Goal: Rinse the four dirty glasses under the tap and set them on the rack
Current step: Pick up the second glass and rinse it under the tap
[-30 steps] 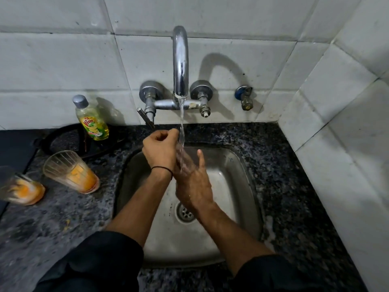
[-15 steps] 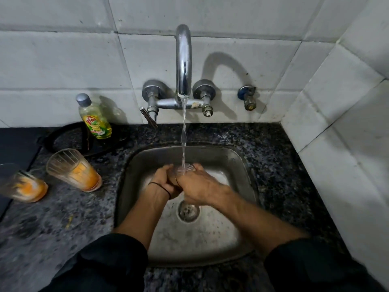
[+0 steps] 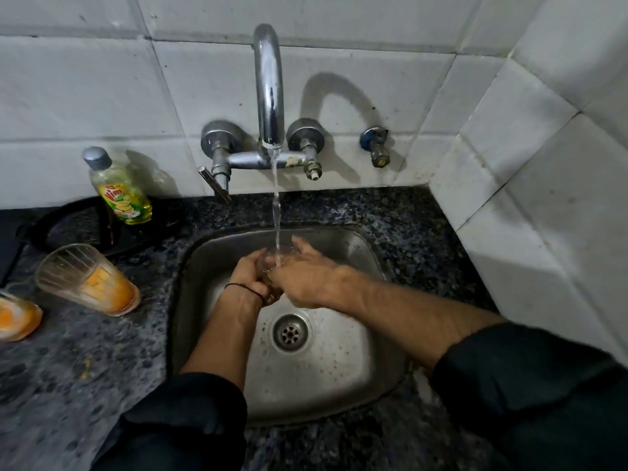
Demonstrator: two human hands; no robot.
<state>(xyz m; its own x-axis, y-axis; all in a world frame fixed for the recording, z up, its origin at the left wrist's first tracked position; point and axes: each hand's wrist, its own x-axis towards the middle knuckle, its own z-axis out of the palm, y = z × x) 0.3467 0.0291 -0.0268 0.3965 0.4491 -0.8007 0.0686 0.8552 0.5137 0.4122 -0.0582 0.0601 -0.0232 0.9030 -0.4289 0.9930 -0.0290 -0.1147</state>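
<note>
Under the tap [image 3: 269,90] (water running), the left hand [image 3: 249,277] and right hand [image 3: 307,280] grip a glass [image 3: 269,262].

You hold a clear glass [image 3: 270,263] low in the sink [image 3: 339,385], with your left hand [image 3: 249,277] and right hand [image 3: 306,280] wrapped around it. A thin stream of water [image 3: 277,212] from the shiny tap [image 3: 270,86] falls right onto it. A dirty glass [image 3: 85,280] stands on the counter [image 3: 68,385] to your left, with orange stuff in its bottom. A second dirty glass [image 3: 17,317] sits beside it, cut off by the edge.
</note>
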